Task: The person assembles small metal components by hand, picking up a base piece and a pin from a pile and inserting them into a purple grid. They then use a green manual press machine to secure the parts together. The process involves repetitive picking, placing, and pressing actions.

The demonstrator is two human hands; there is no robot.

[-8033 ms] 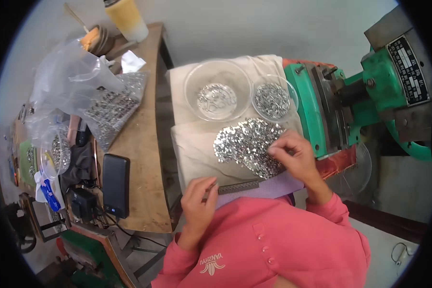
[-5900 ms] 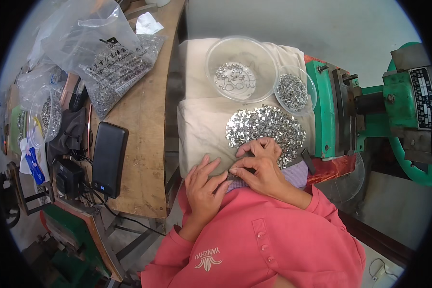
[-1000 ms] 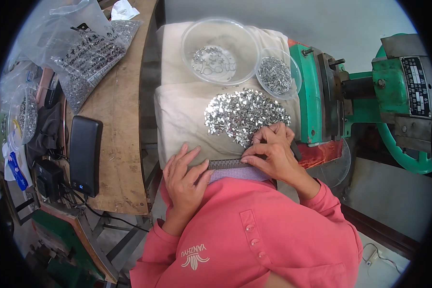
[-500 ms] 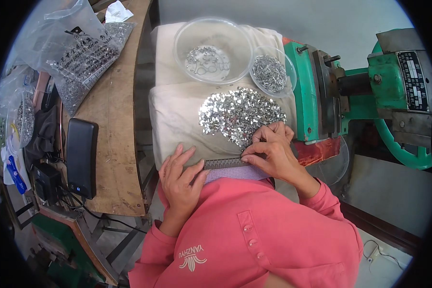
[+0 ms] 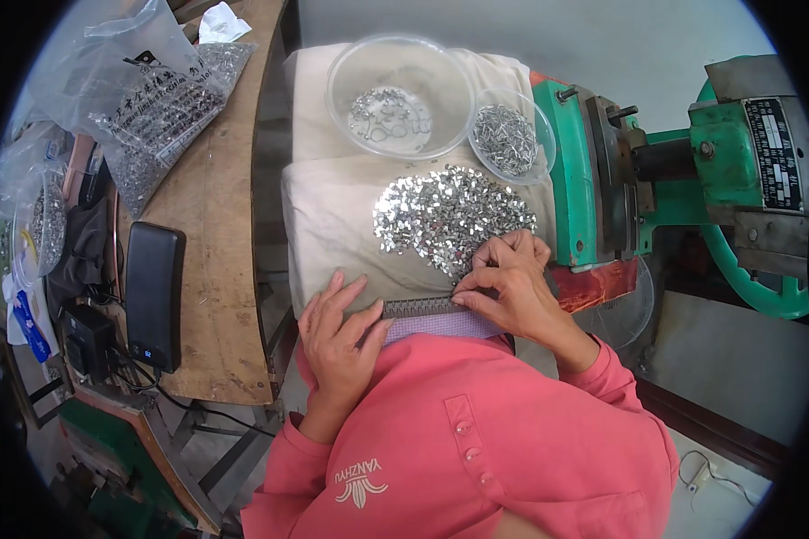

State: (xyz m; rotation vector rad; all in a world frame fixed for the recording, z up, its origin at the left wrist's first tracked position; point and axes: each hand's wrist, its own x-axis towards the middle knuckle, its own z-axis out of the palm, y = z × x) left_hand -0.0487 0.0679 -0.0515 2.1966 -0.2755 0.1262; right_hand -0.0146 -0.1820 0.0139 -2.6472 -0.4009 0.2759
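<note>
A narrow dark metal strip (image 5: 418, 306) with a row of closely spaced divisions lies along the near edge of the cloth, in front of my body. At its left end the thumb and index finger of my left hand (image 5: 337, 337) hold it, and the other fingers spread on the cloth. My right hand (image 5: 517, 283) is at the strip's right end, thumb and index pinched together; whatever is between them is too small to make out. Just beyond lies a heap of small shiny metal pieces (image 5: 440, 211), partly covered by the right hand.
Behind the heap stand a clear round tub (image 5: 333, 99) with some metal parts and a smaller clear dish (image 5: 546, 144) of pin-like pieces. A green machine (image 5: 571, 171) borders the right side. On the left, a wooden table (image 5: 220, 269) bears a bag of metal parts (image 5: 166, 126) and a black power bank (image 5: 155, 296).
Both hands keep almost the same places on the strip. My right fingertips shift only very slightly; the heap and containers look unchanged.
</note>
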